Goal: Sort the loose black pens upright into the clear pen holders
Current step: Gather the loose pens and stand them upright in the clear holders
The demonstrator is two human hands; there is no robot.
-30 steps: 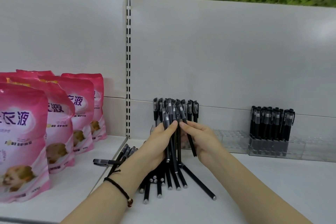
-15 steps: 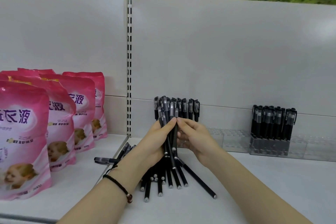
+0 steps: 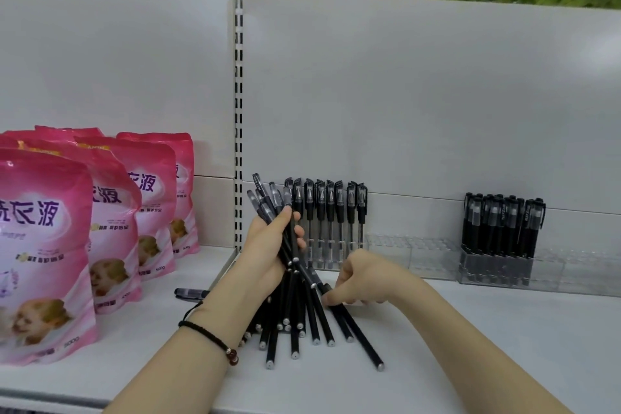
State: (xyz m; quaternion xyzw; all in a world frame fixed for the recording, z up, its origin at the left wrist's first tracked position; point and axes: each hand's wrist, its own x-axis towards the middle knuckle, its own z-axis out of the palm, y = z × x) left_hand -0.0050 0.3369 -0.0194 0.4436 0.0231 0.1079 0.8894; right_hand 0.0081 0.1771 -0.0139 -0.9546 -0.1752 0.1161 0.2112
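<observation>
Two clear holders (image 3: 420,255) part-filled; our left hand (image 3: 268,245) clutches a pen bundle (image 3: 285,232), right hand (image 3: 363,279) pinches one loose pen (image 3: 353,326); many remain.

Single head view, close, forward and down onto white shelf (image 3: 470,339)

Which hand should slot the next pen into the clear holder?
Right. The right hand is already pinching a loose pen, nearest the clear holder. The left hand is full with a bundle of pens.
</observation>
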